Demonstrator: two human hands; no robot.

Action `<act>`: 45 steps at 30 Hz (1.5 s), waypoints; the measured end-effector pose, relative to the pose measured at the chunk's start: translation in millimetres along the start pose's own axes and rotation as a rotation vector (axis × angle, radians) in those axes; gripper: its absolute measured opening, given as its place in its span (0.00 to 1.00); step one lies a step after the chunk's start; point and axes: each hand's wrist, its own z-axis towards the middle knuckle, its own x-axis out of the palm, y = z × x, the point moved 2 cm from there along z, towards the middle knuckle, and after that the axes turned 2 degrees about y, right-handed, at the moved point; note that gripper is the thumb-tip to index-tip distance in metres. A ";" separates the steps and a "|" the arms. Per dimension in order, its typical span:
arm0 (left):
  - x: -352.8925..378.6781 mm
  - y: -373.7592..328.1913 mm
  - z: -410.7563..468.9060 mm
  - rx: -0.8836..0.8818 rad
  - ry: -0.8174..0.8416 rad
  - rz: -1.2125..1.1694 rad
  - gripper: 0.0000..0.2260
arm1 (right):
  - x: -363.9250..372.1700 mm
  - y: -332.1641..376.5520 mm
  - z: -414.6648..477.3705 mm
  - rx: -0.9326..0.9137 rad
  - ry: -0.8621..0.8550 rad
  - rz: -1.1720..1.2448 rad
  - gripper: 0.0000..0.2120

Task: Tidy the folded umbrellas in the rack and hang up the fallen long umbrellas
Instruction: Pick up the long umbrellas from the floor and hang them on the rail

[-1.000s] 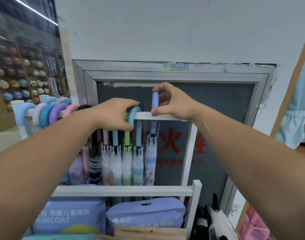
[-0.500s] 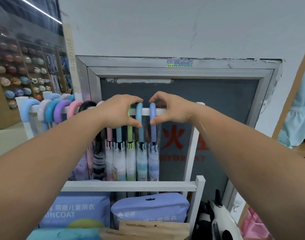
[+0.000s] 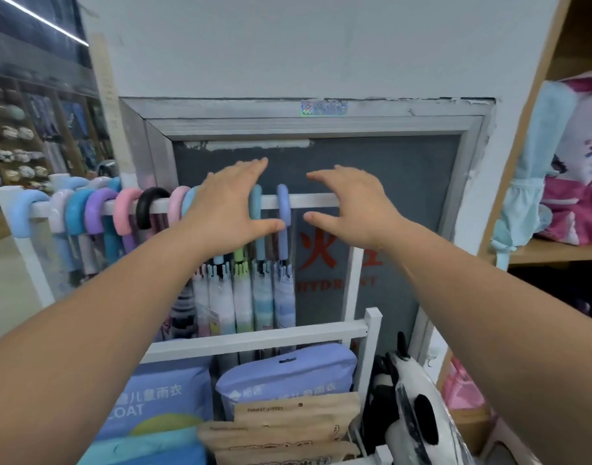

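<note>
A row of long umbrellas hangs by curved pastel handles from the white top rail (image 3: 313, 200) of a rack. The two rightmost handles are a light-blue handle (image 3: 255, 204) and a periwinkle handle (image 3: 284, 209), both hooked over the rail. My left hand (image 3: 229, 204) hovers in front of the rail just left of them, fingers spread, thumb near the periwinkle handle. My right hand (image 3: 351, 203) is spread open just right of that handle, holding nothing. Some handles are hidden behind my left hand.
Below the lower rail (image 3: 254, 340) sit bagged raincoats (image 3: 284, 374) and brown paper packs (image 3: 288, 427). A black-and-white plush toy (image 3: 415, 407) leans at the rack's right. A grey hydrant cabinet door (image 3: 405, 182) stands behind, and a wooden shelf (image 3: 556, 250) is on the right.
Both hands have let go of the two rightmost handles and opened, drawing slightly apart. The handles stay hooked on the rail.
</note>
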 end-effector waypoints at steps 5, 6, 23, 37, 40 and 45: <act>15.2 -51.7 -13.2 0.162 -0.097 -0.055 0.38 | -25.8 -25.8 -73.1 0.127 -0.083 -0.126 0.28; 22.4 -64.8 -16.7 0.192 -0.078 -0.066 0.37 | -32.2 -33.0 -91.0 0.159 -0.071 -0.147 0.28; 188.7 -399.6 -109.0 0.359 0.332 -0.029 0.34 | -140.1 -214.4 -489.8 0.632 0.271 -0.293 0.29; 408.9 -586.5 -250.5 0.417 0.805 -0.152 0.33 | -92.4 -313.2 -783.8 0.985 0.740 -0.176 0.28; 462.9 -607.6 -277.5 0.435 0.941 -0.161 0.33 | -63.7 -323.4 -834.3 1.074 0.825 -0.121 0.28; 545.5 -633.7 -327.2 0.424 1.111 -0.143 0.33 | -17.9 -346.8 -918.7 1.135 0.947 -0.054 0.28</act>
